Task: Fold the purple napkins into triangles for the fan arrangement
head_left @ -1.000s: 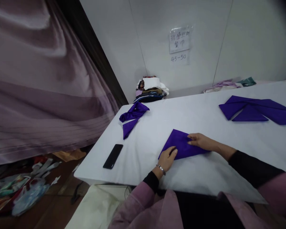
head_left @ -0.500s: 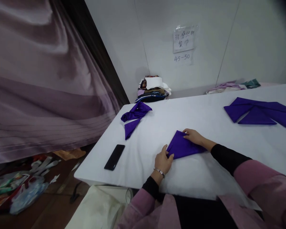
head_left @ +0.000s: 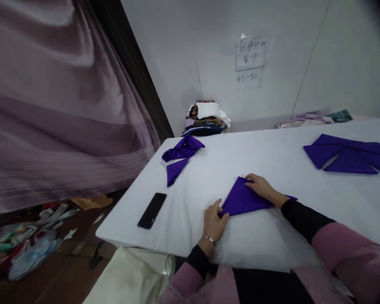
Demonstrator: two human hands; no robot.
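A purple napkin [head_left: 240, 199], folded into a pointed, flat shape, lies on the white-covered table [head_left: 190, 228] in front of me. At its left corner, my left hand [head_left: 214, 221] pinches the cloth between thumb and fingers. My right hand [head_left: 259, 185] grips the upper edge near the top point, its fingertips on the fabric. Part of the napkin passes under my right wrist, and a thin tip shows beyond it. How the layers lie beneath my fingers is hidden.
A black phone [head_left: 152, 210] lies left of my hands. Behind it is a twisted purple cloth [head_left: 179, 162]; more folded purple cloth [head_left: 348, 156] lies at right. A fabric stack [head_left: 205, 120] stands by the wall. Plastic bags [head_left: 34, 257] sit on the floor.
The view has shifted slightly. My left hand has moved a little toward me at the corner, and a napkin tip now shows to the right of my right wrist.
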